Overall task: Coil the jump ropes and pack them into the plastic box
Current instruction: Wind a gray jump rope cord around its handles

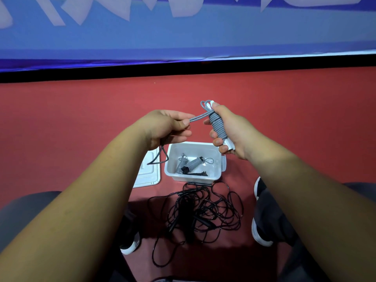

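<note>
The right grip [230,131], a bare hand, curls round a grey rope [217,125] wound in tight turns about its white handles, with a few loops sticking out above the thumb. The bundle is held up in the air over the box [191,177]. The left grip [166,127] pinches a doubled strand of the same rope between thumb and forefinger. The strand runs taut across to the bundle, and the slack hangs below the hand in a loop in front of the lid [147,174]. The white box stands open on the red floor [81,119], and the lid lies flat just to its left. Inside the box lie two wound grey bundles [192,163], side by side and slanted, one with a small loop poking toward the right wall. A dark bundle [198,173] lies against the near wall. Just in front of the box, a black rope [203,208] sprawls in a loose tangle on the floor between the person's shoes [261,235].
</note>
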The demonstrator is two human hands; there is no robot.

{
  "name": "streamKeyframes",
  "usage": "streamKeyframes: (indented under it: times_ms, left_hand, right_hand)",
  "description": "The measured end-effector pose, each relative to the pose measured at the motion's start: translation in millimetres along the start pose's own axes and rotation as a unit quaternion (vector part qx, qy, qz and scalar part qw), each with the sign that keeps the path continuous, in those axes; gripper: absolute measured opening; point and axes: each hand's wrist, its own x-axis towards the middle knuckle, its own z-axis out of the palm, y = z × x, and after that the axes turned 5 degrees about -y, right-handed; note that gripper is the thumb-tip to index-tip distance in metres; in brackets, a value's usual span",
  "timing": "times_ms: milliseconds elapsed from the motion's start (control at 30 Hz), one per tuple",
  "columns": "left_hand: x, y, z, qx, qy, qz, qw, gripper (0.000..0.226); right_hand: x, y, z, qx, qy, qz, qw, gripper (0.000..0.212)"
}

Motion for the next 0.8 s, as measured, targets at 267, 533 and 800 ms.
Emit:
streamKeyframes:
  times_ms: [267,533,800]
  left_hand:
    - [-5,3,-10,0.283,0.051,0.046,0.957,0.016]
    - [-8,0,-3,0.278,0.012,0.065,0.958,0.015]
    - [-21,9,-1,0.255,-0.066,0.081,0.961,0.024]
  right_hand:
    - [-16,-8,6,0.008,-0.124,0.045,0.991,0.066]
    - [-33,-2,14,0.029,-0.309,0.099,0.946,0.069]
    - [-43,10,23,0.002,-0.479,0.178,0.859,0.077]
